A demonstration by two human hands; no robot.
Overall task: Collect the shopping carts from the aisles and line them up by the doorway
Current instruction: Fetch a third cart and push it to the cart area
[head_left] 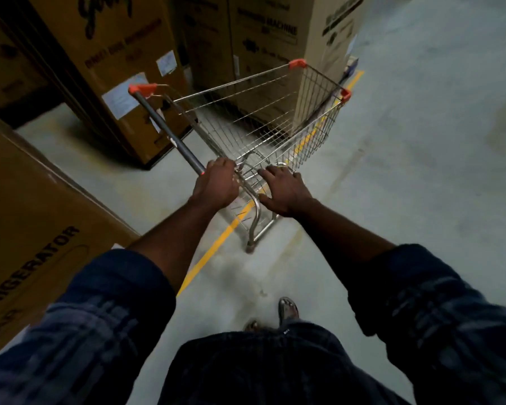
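Observation:
A silver wire shopping cart (pixel 263 118) with orange corner caps stands on the grey floor ahead of me, its basket empty. Its grey handle bar (pixel 164 128) runs from an orange end cap at upper left down to my left hand (pixel 215 185), which grips the bar's near end. My right hand (pixel 285 190) lies on the cart's rear frame tube beside the basket, fingers spread and bent over the metal. The cart is turned at an angle, with its front toward the boxes.
Tall cardboard appliance boxes (pixel 120 68) stand at the left and ahead, with another large box (pixel 289 33) right behind the cart's front. A refrigerator box (pixel 32 229) is close on my left. A yellow floor line (pixel 216 247) runs under the cart. Open floor lies to the right.

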